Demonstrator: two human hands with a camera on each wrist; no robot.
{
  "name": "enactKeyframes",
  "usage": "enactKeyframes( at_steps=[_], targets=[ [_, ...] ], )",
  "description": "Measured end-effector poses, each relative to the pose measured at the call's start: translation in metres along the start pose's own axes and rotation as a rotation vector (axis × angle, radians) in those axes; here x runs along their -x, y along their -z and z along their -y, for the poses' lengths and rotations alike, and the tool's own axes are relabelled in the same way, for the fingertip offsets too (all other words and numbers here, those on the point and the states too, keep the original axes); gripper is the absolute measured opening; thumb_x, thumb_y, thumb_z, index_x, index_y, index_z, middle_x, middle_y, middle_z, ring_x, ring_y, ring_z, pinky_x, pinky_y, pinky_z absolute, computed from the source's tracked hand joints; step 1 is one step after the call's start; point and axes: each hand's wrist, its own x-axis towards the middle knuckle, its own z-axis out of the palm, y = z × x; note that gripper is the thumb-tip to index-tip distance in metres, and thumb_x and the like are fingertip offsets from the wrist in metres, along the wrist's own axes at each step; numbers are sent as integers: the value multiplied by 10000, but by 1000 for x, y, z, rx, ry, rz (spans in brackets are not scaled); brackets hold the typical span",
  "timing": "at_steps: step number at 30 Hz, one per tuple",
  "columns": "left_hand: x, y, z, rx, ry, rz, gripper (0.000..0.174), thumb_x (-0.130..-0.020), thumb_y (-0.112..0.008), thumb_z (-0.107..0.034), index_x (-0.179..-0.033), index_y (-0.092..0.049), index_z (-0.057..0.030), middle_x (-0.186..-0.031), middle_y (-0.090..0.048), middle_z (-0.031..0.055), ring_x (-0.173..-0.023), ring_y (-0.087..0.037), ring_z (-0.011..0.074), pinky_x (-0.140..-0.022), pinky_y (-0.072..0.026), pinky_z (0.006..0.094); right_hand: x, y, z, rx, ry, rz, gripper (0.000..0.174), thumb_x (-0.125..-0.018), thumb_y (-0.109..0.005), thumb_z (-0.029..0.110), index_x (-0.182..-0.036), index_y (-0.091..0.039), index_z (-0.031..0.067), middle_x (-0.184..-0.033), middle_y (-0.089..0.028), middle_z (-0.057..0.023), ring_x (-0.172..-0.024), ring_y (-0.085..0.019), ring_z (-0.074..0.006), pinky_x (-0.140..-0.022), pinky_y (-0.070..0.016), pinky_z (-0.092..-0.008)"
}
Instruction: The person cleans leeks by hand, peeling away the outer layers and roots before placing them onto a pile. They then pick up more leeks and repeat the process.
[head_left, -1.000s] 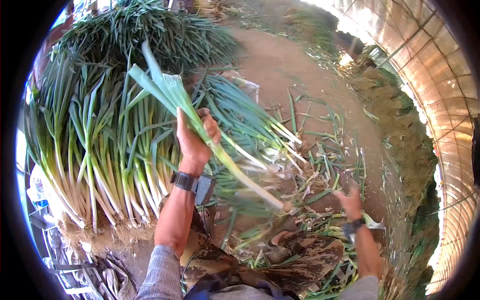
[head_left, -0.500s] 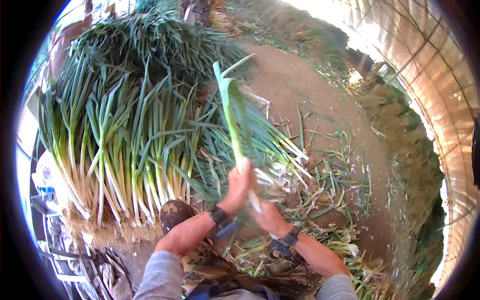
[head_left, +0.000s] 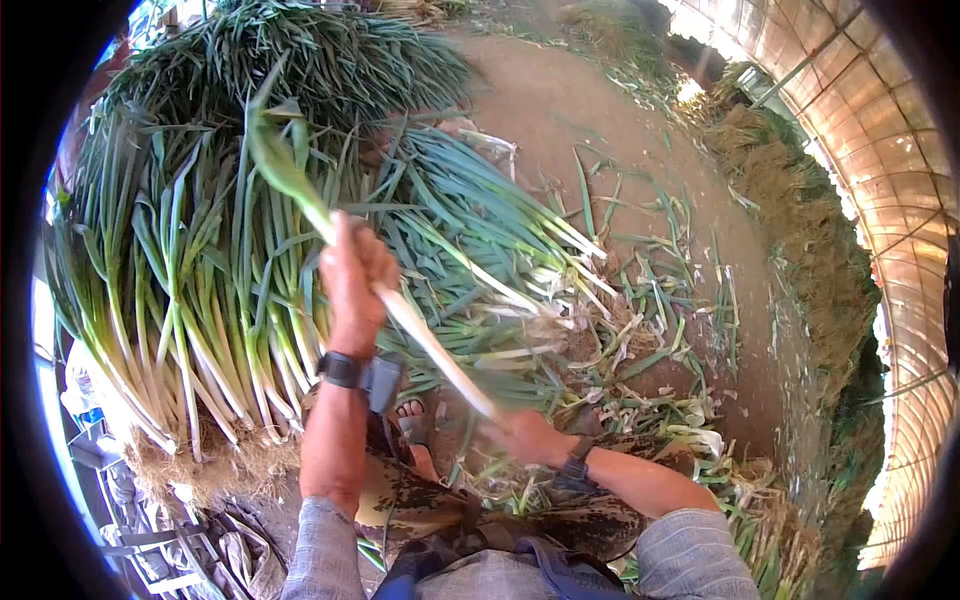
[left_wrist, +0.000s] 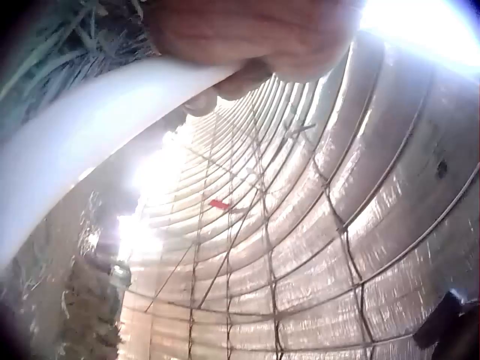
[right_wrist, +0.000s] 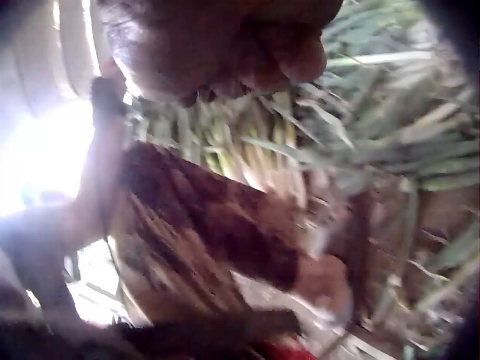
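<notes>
A long green onion [head_left: 437, 350] slants across the front of the body, its leafy top up to the left and its white shank down to the right. My left hand [head_left: 355, 275] grips it around the middle of the stalk. At the lower end, my right hand [head_left: 530, 438] holds the shank, slightly blurred, and covers the root end. In the left wrist view the white shank [left_wrist: 90, 135] runs out from under the curled left fingers [left_wrist: 300, 45]. The right wrist view has the right hand [right_wrist: 217, 49] with its fingers curled; the onion is hidden there.
Upright green onions with roots [head_left: 200, 360] stand packed at the left, before a dark green heap [head_left: 290, 75]. Another pile [head_left: 490, 210] lies ahead on the dirt floor [head_left: 560, 110]. Leaf trimmings [head_left: 690, 415] litter the ground at the right. A curved ribbed wall [head_left: 880, 250] rises beyond.
The right hand, apart at the right a second ago, came in to the onion's lower end. Both hands were close together half a second ago; the left has since moved up and left.
</notes>
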Motion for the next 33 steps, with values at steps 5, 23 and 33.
enactKeyframes(
  at_steps=[5, 23, 33],
  targets=[
    [12, 1, -12, -176, 86, 16, 357, -966, -589, -256, -677, -408, -151, -519, -351, -50, -405, -342, 70, -338, -326, 254, 24, 48, -152, 382, -208, 86, 310, -823, -653, 310, -1032, -599, 88, -931, -659, -204, -870, -625, -413, -729, -485, -511],
    [38, -18, 92, -221, 775, -243, 175, -943, -630, -194, -970, -507, -73, -563, -359, -31, -425, -347, 73, -378, -362, 270, -265, 60, -323, 373, -440, -204, 795, -789, -686, 523, -1332, -423, 6, -1259, -536, -229, -1179, -482, -411, -955, -399, -552],
    [41, -39, 104, -326, 789, -151, 182, -962, -600, -226, -958, -488, -82, -598, -348, -46, -439, -345, 65, -360, -360, 264, -162, 84, -215, -118, -249, 405, 554, -875, -600, 521, -867, -691, -26, -807, -669, -158, -676, -626, -226, -581, -472, -371]
  ],
)
